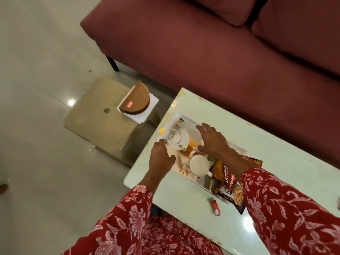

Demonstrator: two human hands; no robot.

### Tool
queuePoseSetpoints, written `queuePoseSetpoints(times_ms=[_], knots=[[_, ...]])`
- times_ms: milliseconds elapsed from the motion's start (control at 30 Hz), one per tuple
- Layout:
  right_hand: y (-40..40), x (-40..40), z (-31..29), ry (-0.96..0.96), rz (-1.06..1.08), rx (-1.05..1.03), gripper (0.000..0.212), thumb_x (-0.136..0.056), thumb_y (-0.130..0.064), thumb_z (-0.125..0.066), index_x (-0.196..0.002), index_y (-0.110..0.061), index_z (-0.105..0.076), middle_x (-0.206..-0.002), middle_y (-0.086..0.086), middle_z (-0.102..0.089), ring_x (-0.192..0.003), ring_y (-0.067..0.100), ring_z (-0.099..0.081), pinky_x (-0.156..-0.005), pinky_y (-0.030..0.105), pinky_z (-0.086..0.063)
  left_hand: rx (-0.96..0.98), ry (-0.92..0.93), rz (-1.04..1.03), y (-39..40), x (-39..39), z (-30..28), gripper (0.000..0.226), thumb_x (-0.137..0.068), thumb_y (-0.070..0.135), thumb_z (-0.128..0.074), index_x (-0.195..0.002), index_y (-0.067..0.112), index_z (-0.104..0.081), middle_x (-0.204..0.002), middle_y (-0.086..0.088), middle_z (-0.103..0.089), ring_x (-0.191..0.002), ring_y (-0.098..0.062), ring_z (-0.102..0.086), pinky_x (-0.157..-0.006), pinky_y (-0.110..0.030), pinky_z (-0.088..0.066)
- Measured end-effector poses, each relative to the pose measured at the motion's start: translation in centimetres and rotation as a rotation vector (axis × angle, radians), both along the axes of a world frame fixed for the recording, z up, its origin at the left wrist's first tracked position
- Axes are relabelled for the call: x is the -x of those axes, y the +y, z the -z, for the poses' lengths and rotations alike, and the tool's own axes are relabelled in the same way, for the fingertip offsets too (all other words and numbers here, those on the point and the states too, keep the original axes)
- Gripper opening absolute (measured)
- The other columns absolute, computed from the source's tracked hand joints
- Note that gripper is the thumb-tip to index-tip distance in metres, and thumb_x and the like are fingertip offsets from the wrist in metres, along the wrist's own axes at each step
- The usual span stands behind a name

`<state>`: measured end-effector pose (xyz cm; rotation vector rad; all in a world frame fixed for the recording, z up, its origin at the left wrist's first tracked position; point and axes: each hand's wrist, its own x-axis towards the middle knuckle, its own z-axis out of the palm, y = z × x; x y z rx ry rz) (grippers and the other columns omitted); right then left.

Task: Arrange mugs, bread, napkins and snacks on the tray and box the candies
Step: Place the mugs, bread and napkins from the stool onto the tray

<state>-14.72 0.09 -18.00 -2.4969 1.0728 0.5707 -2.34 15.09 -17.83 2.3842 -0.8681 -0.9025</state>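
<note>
A white tray (185, 120) lies on the pale glass-topped table (287, 162). It holds a white lidded pot (177, 139), a white mug (199, 165), an orange bread pack (192, 144), cream napkins (181, 167) and snack packets (228, 176). My left hand (161, 156) curls over the tray's left rim beside the pot. My right hand (214, 141) hovers palm down over the middle of the tray, fingers spread, fingertips near the mug. One red candy (215, 206) lies loose on the table in front of the tray. A brown half-round box (136, 99) rests on white paper on a stool.
The beige stool (99, 115) stands on the tiled floor left of the table. A maroon sofa (202, 43) runs along the table's far side. My red floral sleeves cover the tray's right end and the near part of the table.
</note>
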Motion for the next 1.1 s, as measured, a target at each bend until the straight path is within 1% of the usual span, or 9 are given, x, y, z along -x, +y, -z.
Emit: queuePoseSetpoints(times_ms=[167, 267, 400, 500, 567, 667, 767, 900, 1100], knots=[[1.4, -6.9, -2.2, -0.199, 0.155, -0.116, 0.066, -0.085, -0.03, -0.065, -0.141, -0.015, -0.034, -0.14, 0.009, -0.047, -0.127, 0.028, -0.046, -0.099, 0.037, -0.042, 0.029, -0.073, -0.008, -0.1, -8.3, -1.4, 0.055, -0.078, 0.017, -0.065, -0.127, 0.001, -0.044, -0.123, -0.018, -0.054, -0.116, -0.034, -0.049, -0.094, -0.036, -0.038], [1.9, -11.5, -2.5, -0.316, 0.33, -0.25, 0.06, -0.085, -0.027, -0.066, -0.137, -0.014, -0.039, -0.132, 0.012, -0.056, -0.121, 0.029, -0.053, -0.099, 0.038, -0.045, 0.067, -0.085, -0.07, -0.1, -12.8, -1.5, 0.05, -0.082, 0.024, -0.063, -0.125, 0.004, -0.046, -0.12, -0.018, -0.057, -0.111, -0.034, -0.053, -0.086, -0.032, -0.04], [2.2, -17.6, -1.2, -0.417, 0.598, -0.374, 0.051, -0.085, -0.025, -0.067, -0.131, -0.011, -0.048, -0.12, 0.012, -0.064, -0.112, 0.027, -0.059, -0.092, 0.034, -0.048, 0.068, -0.107, -0.028, -0.7, -17.6, -0.4, 0.061, -0.078, 0.016, -0.067, -0.132, 0.007, -0.04, -0.125, -0.015, -0.055, -0.117, -0.031, -0.05, -0.095, -0.036, -0.04], [2.2, -21.5, 0.6, -0.472, 0.82, -0.466, 0.046, -0.084, -0.021, -0.068, -0.125, -0.008, -0.053, -0.114, 0.012, -0.067, -0.106, 0.024, -0.061, -0.087, 0.03, -0.047, 0.072, -0.116, -0.008, -1.7, -20.4, 1.1, 0.056, -0.075, 0.01, -0.066, -0.127, 0.005, -0.045, -0.12, -0.017, -0.056, -0.114, -0.033, -0.051, -0.092, -0.036, -0.042], [2.1, -23.6, 1.8, -0.505, 0.974, -0.533, 0.049, -0.083, -0.02, -0.07, -0.126, -0.007, -0.052, -0.116, 0.013, -0.066, -0.103, 0.024, -0.062, -0.09, 0.033, -0.049, 0.06, -0.122, 0.014, -2.4, -21.6, 1.9, 0.052, -0.075, 0.009, -0.066, -0.123, 0.006, -0.047, -0.118, -0.017, -0.057, -0.11, -0.033, -0.053, -0.088, -0.037, -0.044], [2.0, -26.6, 3.6, -0.515, 1.194, -0.552, 0.056, -0.082, -0.023, -0.071, -0.131, -0.01, -0.047, -0.128, 0.012, -0.06, -0.114, 0.029, -0.059, -0.096, 0.038, -0.048, 0.067, -0.142, 0.069, -3.3, -23.0, 3.5, 0.054, -0.074, 0.009, -0.067, -0.124, 0.006, -0.047, -0.119, -0.017, -0.056, -0.107, -0.033, -0.055, -0.085, -0.036, -0.044], [1.8, -28.5, 4.6, -0.495, 1.375, -0.51, 0.057, -0.083, -0.027, -0.07, -0.132, -0.007, -0.046, -0.132, 0.013, -0.056, -0.118, 0.032, -0.056, -0.09, 0.036, -0.048, 0.061, -0.179, 0.129, -3.5, -23.6, 4.5, 0.058, -0.074, 0.01, -0.068, -0.127, 0.006, -0.045, -0.124, -0.016, -0.052, -0.108, -0.033, -0.054, -0.085, -0.035, -0.044], [1.9, -29.2, 5.2, -0.551, 1.499, -0.539, 0.03, -0.086, -0.021, -0.066, -0.111, -0.006, -0.065, -0.115, 0.011, -0.068, -0.102, 0.028, -0.064, -0.074, 0.027, -0.046, 0.059, -0.214, 0.208, -3.6, -23.9, 5.0, 0.061, -0.077, 0.011, -0.067, -0.132, 0.008, -0.04, -0.137, -0.013, -0.045, -0.121, -0.03, -0.047, -0.099, -0.038, -0.043], [2.3, -30.2, 2.5, -0.742, 1.55, -0.609, 0.02, -0.078, -0.01, -0.071, -0.098, -0.008, -0.07, -0.102, 0.011, -0.072, -0.091, 0.023, -0.068, -0.079, 0.03, -0.056, -0.019, -0.411, 0.305, -4.3, -24.0, 3.2, 0.068, -0.084, 0.031, -0.061, -0.14, 0.01, -0.029, -0.148, -0.013, -0.035, -0.135, -0.031, -0.036, -0.108, -0.043, -0.032]])
